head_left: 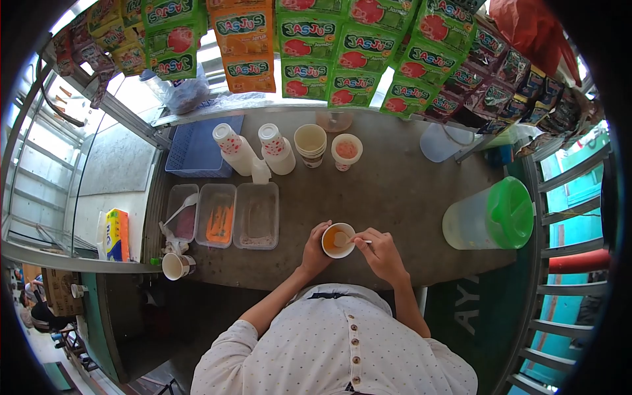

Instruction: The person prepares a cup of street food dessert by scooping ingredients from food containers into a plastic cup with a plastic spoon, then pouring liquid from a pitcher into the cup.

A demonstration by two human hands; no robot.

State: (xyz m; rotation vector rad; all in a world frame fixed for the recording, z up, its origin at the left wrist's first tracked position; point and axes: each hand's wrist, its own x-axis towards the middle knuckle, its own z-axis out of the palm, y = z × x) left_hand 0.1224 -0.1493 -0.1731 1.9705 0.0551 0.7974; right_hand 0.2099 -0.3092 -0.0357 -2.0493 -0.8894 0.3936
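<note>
My left hand (315, 254) is wrapped round the side of a white paper cup (338, 257) near the table's front edge. Inside the cup lies an orange-yellow liquid (336, 232). Pinched in my right hand (382, 255) is the handle of a pale spoon (365, 241), whose bowl dips into that liquid. Further back stand another paper cup (346, 150) with pinkish-orange contents and a stack of paper cups (310, 141).
Left are three clear plastic tubs (257, 197), a blue basket (197, 170), stacked white cups (234, 155) and a paper cup (174, 266) at the edge. A green-lidded pitcher (471, 220) lies right. Drink sachets (355, 59) hang above the far side.
</note>
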